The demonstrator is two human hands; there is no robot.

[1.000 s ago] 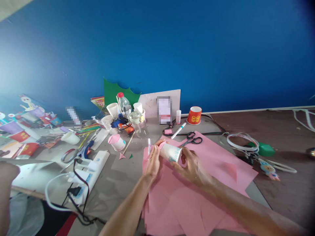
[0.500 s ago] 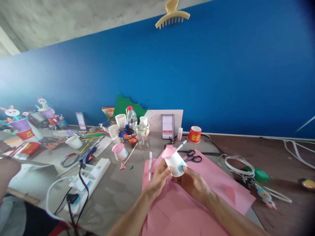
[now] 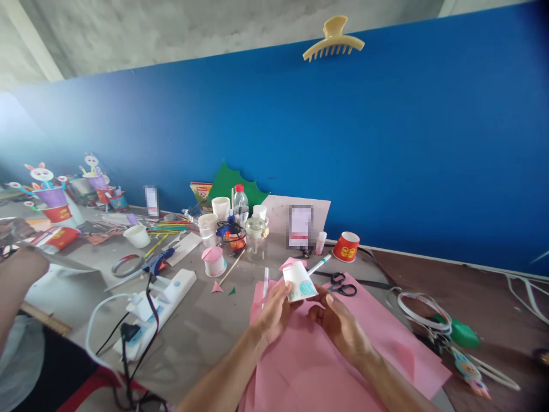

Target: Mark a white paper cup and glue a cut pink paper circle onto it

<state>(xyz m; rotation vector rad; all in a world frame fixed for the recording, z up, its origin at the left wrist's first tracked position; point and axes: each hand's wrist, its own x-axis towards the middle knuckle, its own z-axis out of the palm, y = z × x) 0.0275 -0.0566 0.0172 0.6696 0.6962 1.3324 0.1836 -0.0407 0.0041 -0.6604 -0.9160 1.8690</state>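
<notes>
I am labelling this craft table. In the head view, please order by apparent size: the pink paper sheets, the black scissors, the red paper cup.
1. pink paper sheets, clearly largest.
2. and 3. black scissors and red paper cup: look alike, left unranked.

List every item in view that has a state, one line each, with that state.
paper cup: upside down, held by both hands, pink piece on its base
left hand: gripping the cup
right hand: gripping the cup
scissors: shut, flat on pink paper
red cup: tipped, mouth toward camera
plastic bottle: upright, red cap on
glue gun: lying down, cord attached
</notes>
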